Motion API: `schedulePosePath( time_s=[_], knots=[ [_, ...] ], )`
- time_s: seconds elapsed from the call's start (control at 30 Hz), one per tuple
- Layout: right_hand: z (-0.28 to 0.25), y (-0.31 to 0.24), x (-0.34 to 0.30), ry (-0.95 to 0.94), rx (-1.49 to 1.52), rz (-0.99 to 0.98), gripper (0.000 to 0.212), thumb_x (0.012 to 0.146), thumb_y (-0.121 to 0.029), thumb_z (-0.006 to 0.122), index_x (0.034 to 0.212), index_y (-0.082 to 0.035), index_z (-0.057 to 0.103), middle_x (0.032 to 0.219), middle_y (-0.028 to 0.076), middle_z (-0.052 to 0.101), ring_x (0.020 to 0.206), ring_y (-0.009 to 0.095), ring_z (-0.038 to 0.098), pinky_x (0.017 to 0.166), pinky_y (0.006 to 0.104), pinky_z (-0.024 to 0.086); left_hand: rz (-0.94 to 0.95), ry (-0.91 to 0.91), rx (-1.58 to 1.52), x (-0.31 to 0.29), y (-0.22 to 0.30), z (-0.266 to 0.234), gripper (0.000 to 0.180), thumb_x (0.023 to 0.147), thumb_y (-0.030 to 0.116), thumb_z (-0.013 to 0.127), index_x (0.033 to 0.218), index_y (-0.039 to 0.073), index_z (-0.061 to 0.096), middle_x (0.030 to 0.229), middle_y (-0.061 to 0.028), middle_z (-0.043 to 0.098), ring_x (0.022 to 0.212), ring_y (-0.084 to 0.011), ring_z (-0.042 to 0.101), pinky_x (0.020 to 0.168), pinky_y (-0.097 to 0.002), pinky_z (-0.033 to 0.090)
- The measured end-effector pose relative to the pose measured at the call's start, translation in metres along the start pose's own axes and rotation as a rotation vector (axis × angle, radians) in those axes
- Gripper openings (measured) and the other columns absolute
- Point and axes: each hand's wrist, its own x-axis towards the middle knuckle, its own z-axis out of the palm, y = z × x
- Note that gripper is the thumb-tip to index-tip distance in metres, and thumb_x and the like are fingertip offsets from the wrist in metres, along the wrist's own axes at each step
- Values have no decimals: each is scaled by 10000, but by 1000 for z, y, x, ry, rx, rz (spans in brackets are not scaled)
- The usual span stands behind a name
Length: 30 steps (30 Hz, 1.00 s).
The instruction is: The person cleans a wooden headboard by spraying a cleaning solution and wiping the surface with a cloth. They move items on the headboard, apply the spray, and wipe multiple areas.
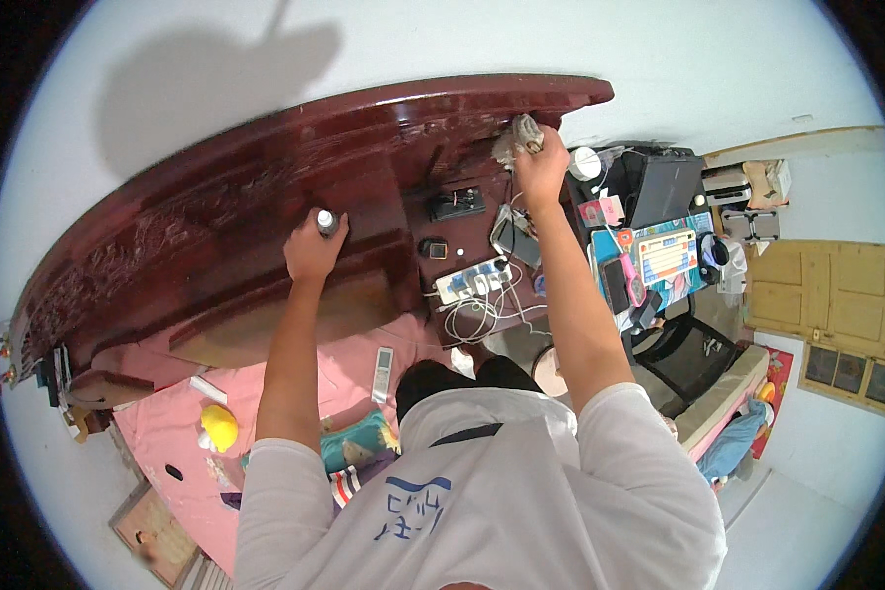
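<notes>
My right hand [542, 169] is closed around a crumpled grey-brown cloth [517, 140], pressed against the right end of a dark red carved wooden headboard [403, 118]. Some of the cloth bunches out past my fingers. In front of the headboard's middle, my left hand [312, 252] grips a small bottle with a white top [325, 220]; most of its body is hidden by my fingers. Below my right hand, a nightstand top holds a black box-like item [455, 204], a smartwatch [433, 249] and a white power strip [474, 282] with tangled cables.
Pink bedding [265, 393] spreads below the headboard, with a white remote control [383, 375] and a yellow plush toy [219, 428] on it. At right, a crowded desk carries a black laptop [665, 189] and a keyboard [667, 258]. A black chair [688, 349] stands nearby.
</notes>
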Motion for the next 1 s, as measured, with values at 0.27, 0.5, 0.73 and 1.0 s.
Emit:
schedulePosePath(
  time_s=[0.27, 0.5, 0.73, 1.0],
  knots=[
    [-11, -17, 15, -111, -82, 33, 220, 691, -77, 700, 882, 11, 633, 880, 230, 652, 864, 447, 616, 765, 476, 498, -2, -3, -32, 2, -10, 6, 407, 820, 471, 689, 888, 75, 618, 831, -174, 696, 785, -384, 672, 681, -479, 541],
    [-11, -32, 12, 6, 5, -7, 243, 691, -73, 699, 915, 6, 648, 872, 216, 656, 831, 438, 627, 747, 457, 506, 20, 36, -48, 0, -5, 2, 382, 813, 455, 702, 890, 88, 631, 798, -158, 693, 754, -383, 670, 661, -486, 542],
    [-11, -38, -1, 58, 167, -57, 233, 698, -50, 679, 920, 15, 648, 833, 190, 656, 795, 384, 653, 738, 416, 513, 0, 9, -42, 0, -8, 0, 379, 813, 450, 701, 905, 87, 643, 808, -159, 700, 766, -378, 678, 672, -475, 552],
    [0, -40, 2, -16, 103, 31, 241, 708, -44, 668, 941, 14, 643, 888, 206, 660, 847, 406, 647, 750, 423, 511, -27, 15, -18, -1, -2, -4, 384, 817, 451, 691, 933, 87, 653, 816, -166, 703, 780, -386, 679, 687, -482, 552]
  ],
)
